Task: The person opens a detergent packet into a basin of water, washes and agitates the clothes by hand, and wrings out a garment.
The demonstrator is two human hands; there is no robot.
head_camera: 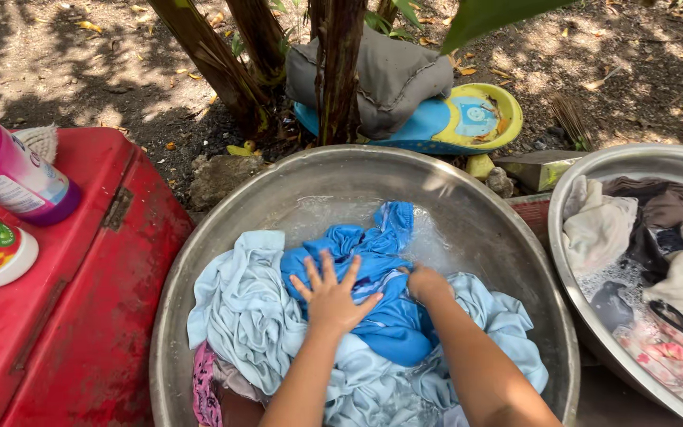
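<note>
While both hands work in the near metal basin (199, 261), we log the following.

Left hand (332, 299): released, fingers spread, palm flat on the bright blue garment (381, 316) at the basin's middle.
Right hand (428, 283): clenched into that same blue cloth, just right of the left hand.
Done so far: we judge the wash mid-way; the blue garment is wet and bunched, lying on pale blue cloth (247, 308), with soapy water (436, 237) toward the basin's far side.
Left to do: a second basin (571, 182) to the right holds mixed laundry (658, 261); wet, but washed or not, we cannot tell.
Beside basin, left: red surface (81, 316) carrying a pink bottle (9, 170).
Hidden: the basin's near rim is cut off; a pink patterned item (203, 387) is mostly buried; right fingertips are lost in folds.
</note>
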